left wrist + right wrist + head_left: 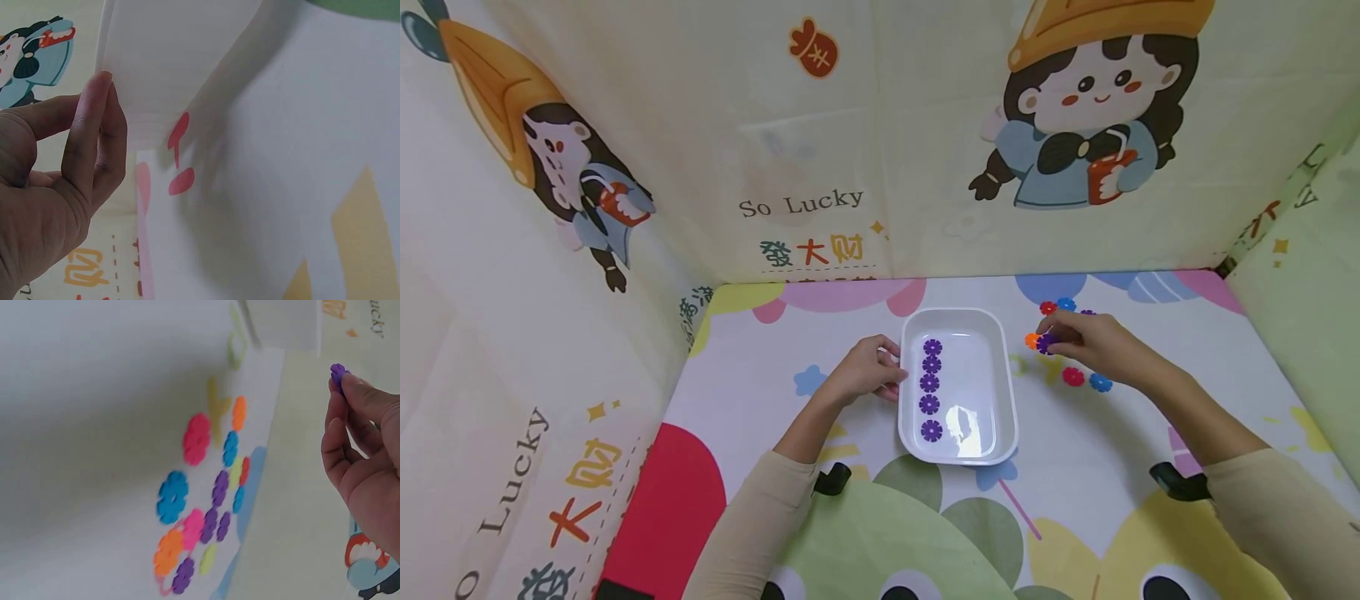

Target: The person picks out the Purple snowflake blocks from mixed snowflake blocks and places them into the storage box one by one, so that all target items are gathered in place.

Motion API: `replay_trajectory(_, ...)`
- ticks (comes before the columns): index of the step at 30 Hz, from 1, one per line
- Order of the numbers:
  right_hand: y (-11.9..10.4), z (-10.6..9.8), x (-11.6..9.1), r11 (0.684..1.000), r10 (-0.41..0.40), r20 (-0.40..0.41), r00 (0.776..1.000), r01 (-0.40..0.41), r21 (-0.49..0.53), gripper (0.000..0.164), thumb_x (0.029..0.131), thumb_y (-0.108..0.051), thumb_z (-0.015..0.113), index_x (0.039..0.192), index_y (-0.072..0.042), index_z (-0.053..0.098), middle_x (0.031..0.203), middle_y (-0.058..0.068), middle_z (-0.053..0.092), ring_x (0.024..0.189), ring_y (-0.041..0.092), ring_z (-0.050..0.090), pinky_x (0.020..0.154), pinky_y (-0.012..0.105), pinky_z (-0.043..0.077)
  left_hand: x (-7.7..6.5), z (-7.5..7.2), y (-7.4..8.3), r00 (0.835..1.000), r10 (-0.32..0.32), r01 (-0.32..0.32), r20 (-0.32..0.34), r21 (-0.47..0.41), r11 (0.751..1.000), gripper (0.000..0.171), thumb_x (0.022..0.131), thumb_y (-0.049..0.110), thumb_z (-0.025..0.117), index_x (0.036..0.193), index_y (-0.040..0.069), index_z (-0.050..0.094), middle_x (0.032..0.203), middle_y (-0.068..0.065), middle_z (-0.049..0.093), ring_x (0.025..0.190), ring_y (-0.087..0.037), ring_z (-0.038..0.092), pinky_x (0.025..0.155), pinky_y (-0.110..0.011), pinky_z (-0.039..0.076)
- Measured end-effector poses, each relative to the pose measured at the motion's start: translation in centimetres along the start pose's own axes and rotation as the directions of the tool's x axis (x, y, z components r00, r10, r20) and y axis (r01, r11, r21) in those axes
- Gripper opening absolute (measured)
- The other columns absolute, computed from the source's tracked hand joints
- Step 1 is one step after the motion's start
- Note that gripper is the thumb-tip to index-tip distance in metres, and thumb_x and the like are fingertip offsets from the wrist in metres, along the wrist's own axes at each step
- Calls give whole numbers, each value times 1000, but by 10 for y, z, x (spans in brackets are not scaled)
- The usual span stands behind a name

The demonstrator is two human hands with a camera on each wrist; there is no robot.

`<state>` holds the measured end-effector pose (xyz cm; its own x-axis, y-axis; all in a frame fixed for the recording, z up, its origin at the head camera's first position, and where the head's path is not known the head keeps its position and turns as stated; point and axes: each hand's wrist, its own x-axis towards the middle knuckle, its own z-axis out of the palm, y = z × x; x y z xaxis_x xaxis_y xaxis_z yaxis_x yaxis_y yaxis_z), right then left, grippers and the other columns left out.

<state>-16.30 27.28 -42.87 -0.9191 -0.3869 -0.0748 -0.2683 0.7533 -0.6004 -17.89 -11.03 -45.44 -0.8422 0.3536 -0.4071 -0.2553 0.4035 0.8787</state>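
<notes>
A white rectangular tray (958, 454) stands mid-table, with several purple flower-shaped pieces (929, 382) in a column along its left side. My left hand (867, 368) holds the tray's left rim; in the left wrist view its fingertips (103, 78) meet the tray's edge. Between thumb and fingers, my right hand (1093, 343) pinches a purple flower-shaped piece (338, 373) above the table, right of the tray. Several flower-shaped pieces lie below it, among them a pink one (197, 439), a blue one (172, 497) and an orange one (169, 552).
Loose pieces, including a red one (1048, 307) and a blue one (1101, 382), lie to the tray's right. A colourful printed cloth (857, 417) covers the table. Printed curtains (925, 167) stand behind it and at both sides.
</notes>
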Motion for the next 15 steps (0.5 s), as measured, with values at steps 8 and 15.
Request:
replay_trajectory(8, -23, 7, 14, 995, -81, -14, 997, 81, 56, 31, 93, -6, 76, 123, -10, 67, 117, 7, 74, 109, 30, 72, 92, 42, 65, -2, -1, 2, 1000, 3, -3, -2, 13, 1000, 38, 93, -1, 72, 126, -4, 53, 87, -14, 68, 60, -17, 70, 68, -45, 69)
replay_trajectory(15, -38, 18, 22, 985, -136, 31, 990, 132, 110, 28, 95, -8, 75, 122, -10, 70, 117, 6, 74, 108, 27, 73, 92, 39, 65, 0, 0, 1, 1000, 9, -9, -2, 18, 1000, 36, 94, 0, 72, 124, -3, 54, 85, -12, 67, 60, -17, 70, 63, -40, 69)
